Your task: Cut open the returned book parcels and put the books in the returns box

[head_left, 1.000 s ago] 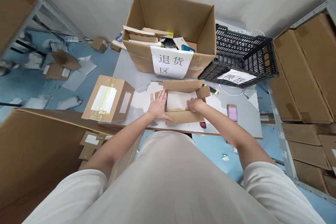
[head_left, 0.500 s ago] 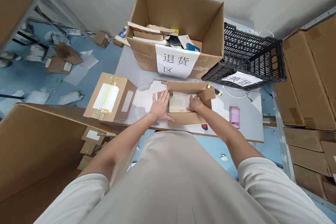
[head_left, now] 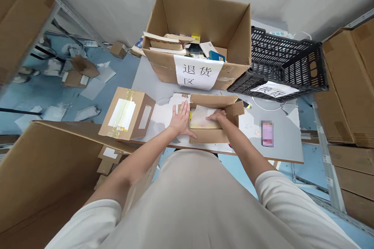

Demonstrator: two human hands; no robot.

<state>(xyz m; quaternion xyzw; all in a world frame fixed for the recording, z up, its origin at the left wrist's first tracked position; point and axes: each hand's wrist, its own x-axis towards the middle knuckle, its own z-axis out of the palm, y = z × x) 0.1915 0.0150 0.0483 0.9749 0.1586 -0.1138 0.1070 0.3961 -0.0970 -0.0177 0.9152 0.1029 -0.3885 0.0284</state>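
Note:
An open cardboard box (head_left: 210,136) stands at the table's front edge with its flaps up. In it lies a flat, pale bubble-wrapped package (head_left: 201,116), yellowish along its near edge. My left hand (head_left: 181,120) presses on the box's left end, fingers spread and thumb over the near flap. Inside the box, my right hand (head_left: 216,116) grips the package at its right part, the thumb lying on top of the wrap. Its other fingers are partly hidden.
Behind stands a large carton (head_left: 201,11) holding books, a paper sign on its front. A black plastic crate (head_left: 304,66) sits to its right. A taped box (head_left: 137,113) is at left, a phone (head_left: 267,134) at right. A big open carton (head_left: 43,167) stands front left.
My right hand has shifted slightly on the package, its thumb now reaching further left over the wrap. My left hand stays on the box. The whole view has tilted a little.

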